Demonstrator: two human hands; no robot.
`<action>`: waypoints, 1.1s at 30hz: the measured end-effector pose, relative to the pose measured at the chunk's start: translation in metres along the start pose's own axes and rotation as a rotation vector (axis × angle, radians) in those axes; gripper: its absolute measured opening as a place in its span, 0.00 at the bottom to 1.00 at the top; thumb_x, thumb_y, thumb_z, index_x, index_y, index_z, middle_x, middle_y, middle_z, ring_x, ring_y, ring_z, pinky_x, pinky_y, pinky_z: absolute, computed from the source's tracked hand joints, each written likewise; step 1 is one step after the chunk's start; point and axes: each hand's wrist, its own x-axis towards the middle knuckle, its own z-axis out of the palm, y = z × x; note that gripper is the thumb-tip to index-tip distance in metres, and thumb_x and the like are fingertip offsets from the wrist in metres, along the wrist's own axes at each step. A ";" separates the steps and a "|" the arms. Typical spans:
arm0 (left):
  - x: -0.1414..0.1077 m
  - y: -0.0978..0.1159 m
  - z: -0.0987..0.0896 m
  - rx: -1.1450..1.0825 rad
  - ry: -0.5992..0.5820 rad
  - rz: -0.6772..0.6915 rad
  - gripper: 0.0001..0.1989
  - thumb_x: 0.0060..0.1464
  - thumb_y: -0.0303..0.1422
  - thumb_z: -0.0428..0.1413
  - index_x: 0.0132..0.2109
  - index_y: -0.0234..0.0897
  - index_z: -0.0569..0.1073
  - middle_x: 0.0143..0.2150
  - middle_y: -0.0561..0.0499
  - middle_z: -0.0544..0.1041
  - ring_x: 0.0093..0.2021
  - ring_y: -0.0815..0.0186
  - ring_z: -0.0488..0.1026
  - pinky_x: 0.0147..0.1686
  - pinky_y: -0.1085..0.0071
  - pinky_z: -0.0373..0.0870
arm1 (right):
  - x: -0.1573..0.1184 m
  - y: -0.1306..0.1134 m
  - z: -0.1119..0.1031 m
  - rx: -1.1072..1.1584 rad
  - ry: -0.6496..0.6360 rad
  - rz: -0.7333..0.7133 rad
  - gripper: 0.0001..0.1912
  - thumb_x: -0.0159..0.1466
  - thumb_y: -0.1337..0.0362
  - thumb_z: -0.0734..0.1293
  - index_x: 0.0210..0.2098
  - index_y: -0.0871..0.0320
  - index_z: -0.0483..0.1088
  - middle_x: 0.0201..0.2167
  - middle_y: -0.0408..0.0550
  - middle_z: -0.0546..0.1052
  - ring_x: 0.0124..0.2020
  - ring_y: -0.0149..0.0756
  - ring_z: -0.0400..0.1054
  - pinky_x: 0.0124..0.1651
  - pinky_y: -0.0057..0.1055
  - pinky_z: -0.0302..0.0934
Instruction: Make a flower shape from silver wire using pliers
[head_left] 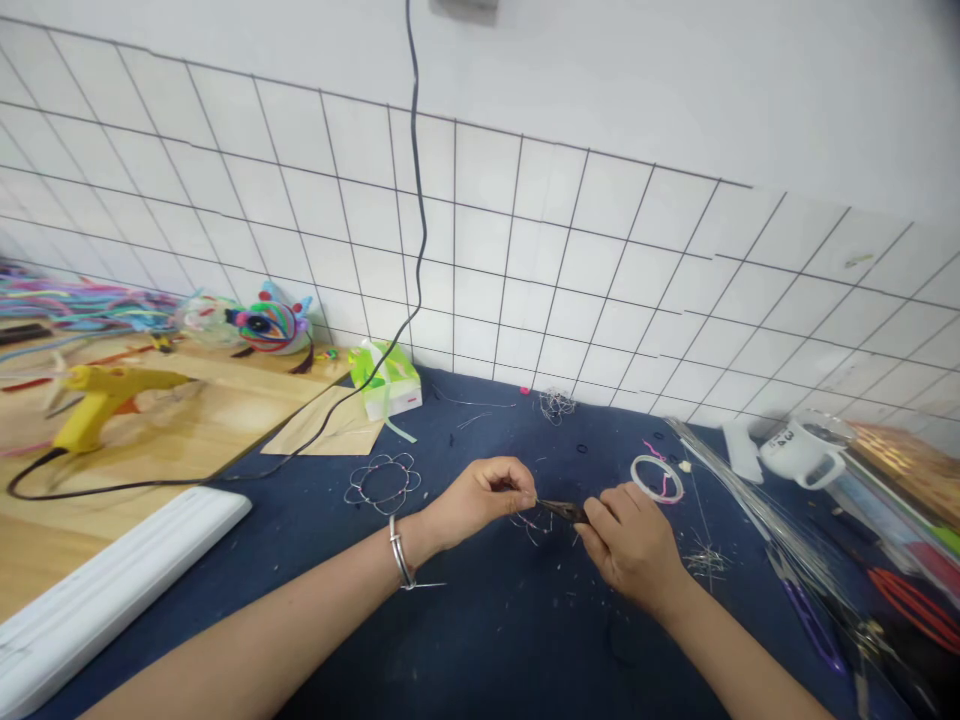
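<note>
My right hand (pixel 628 538) is closed around the handles of a pair of pliers (pixel 564 510), whose jaws point left. Thumb and fingers of my left hand (pixel 487 494) pinch a thin piece of wire right at the tips of those jaws. Bent wire (pixel 531 524) shows just under the pliers, partly hidden by my hands; I cannot tell whether it is the same piece. A flower-shaped wire frame (pixel 383 482) lies flat on the dark blue cloth, left of my left hand. To the right of my right hand rests a white ring-shaped roll (pixel 658 480) with pink string.
A yellow glue gun (pixel 97 405) lies on a wooden board at left, its black cord crossing the table. A white bar (pixel 120 590) sits in front. Tangled wire (pixel 556 404) is by the wall. At right are straight wires (pixel 742 500), a white mug (pixel 804 450) and purple-handled scissors (pixel 810 620).
</note>
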 end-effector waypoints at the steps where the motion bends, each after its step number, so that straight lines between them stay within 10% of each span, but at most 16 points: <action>1: 0.000 0.002 0.000 0.056 -0.006 -0.012 0.04 0.49 0.30 0.56 0.31 0.32 0.70 0.32 0.50 0.71 0.32 0.69 0.67 0.34 0.72 0.64 | 0.000 0.000 0.000 -0.002 0.006 0.004 0.12 0.63 0.59 0.57 0.35 0.58 0.68 0.28 0.50 0.65 0.32 0.39 0.57 0.37 0.36 0.53; 8: 0.001 0.005 0.001 0.243 -0.008 -0.010 0.07 0.50 0.34 0.55 0.31 0.34 0.73 0.32 0.51 0.72 0.34 0.68 0.67 0.38 0.71 0.63 | 0.001 0.006 0.006 0.036 0.024 0.027 0.11 0.62 0.59 0.59 0.37 0.58 0.67 0.29 0.51 0.67 0.34 0.40 0.59 0.38 0.37 0.53; 16: -0.006 -0.008 0.022 -0.235 0.123 -0.143 0.08 0.52 0.34 0.54 0.35 0.32 0.72 0.36 0.48 0.73 0.38 0.66 0.68 0.42 0.69 0.62 | 0.004 -0.009 0.012 0.740 -0.065 0.529 0.10 0.59 0.59 0.62 0.39 0.56 0.65 0.28 0.42 0.68 0.28 0.31 0.63 0.32 0.28 0.58; 33: -0.007 -0.009 0.025 0.294 0.030 0.076 0.09 0.56 0.30 0.50 0.30 0.33 0.71 0.32 0.50 0.68 0.35 0.69 0.66 0.38 0.72 0.63 | 0.001 -0.001 0.016 0.398 -0.006 0.035 0.05 0.60 0.69 0.58 0.31 0.59 0.65 0.27 0.47 0.68 0.31 0.35 0.57 0.37 0.33 0.54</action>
